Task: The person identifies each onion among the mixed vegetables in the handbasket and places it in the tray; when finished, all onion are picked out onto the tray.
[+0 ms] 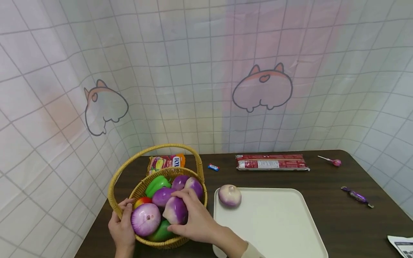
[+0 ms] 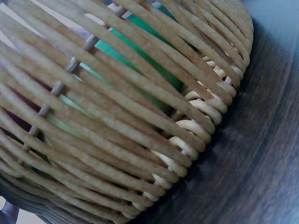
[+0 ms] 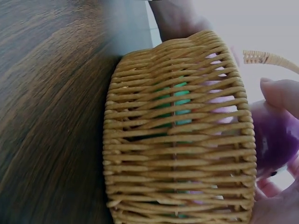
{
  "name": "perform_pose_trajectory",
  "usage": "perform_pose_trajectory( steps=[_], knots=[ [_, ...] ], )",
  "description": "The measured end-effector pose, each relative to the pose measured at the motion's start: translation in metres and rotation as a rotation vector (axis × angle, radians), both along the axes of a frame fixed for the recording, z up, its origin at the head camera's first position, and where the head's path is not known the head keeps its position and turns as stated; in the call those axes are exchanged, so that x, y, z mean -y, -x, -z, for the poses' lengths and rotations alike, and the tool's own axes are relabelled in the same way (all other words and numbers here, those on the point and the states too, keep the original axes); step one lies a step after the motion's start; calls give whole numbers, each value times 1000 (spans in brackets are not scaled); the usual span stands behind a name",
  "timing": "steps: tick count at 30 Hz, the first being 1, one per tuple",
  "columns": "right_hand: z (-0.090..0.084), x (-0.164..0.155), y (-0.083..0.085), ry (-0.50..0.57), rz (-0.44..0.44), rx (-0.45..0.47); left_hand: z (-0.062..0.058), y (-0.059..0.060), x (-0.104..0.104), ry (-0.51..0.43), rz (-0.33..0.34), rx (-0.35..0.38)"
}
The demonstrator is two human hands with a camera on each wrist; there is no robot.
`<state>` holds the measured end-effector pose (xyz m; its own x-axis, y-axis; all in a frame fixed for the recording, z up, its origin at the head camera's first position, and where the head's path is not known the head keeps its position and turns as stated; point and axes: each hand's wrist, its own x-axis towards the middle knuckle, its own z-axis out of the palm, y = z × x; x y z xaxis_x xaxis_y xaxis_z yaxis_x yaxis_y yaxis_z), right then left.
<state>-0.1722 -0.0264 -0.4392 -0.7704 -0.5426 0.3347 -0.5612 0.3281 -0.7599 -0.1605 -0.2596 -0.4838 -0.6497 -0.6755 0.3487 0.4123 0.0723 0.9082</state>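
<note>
A yellow wicker basket (image 1: 171, 244) with a tall handle holds several glossy vegetables. At its left side, my left hand (image 1: 122, 223) grips the rim by the foot of the handle. My right hand (image 1: 196, 220) reaches over the right rim, with thumb and fingers around a purple-and-white onion (image 1: 175, 210). Beside that lie a paler purple onion (image 1: 146, 218), a green pepper (image 1: 157, 185) and other purple pieces, with a red-orange piece (image 1: 142, 201) partly hidden. In the right wrist view the held onion (image 3: 275, 140) shows just above the basket's rim.
A white tray (image 1: 274, 222) lies right of the basket, with one onion (image 1: 229, 195) in its back left corner. Behind stand a candy bag (image 1: 166, 163), a small wrapped sweet (image 1: 213, 167) and a long red packet (image 1: 272, 162). A lollipop (image 1: 335, 162) and a purple-wrapped candy (image 1: 357, 196) lie right.
</note>
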Motion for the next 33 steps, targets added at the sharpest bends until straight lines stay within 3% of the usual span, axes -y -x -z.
perform_pose_trajectory(
  steps=[5, 12, 19, 33],
  knots=[
    [0, -11, -3, 48, -23, 18, 1, -1, 0, 0, 2, 2],
    [-14, -29, -11, 175, -53, 97, 1, -1, 1, 4, 5, 2],
    [-20, -47, -12, 234, -47, 61, 0, -1, 0, 5, 6, 4],
    [-22, -96, -4, 214, 57, -17, -1, -1, 0, -6, 6, 18]
  ],
)
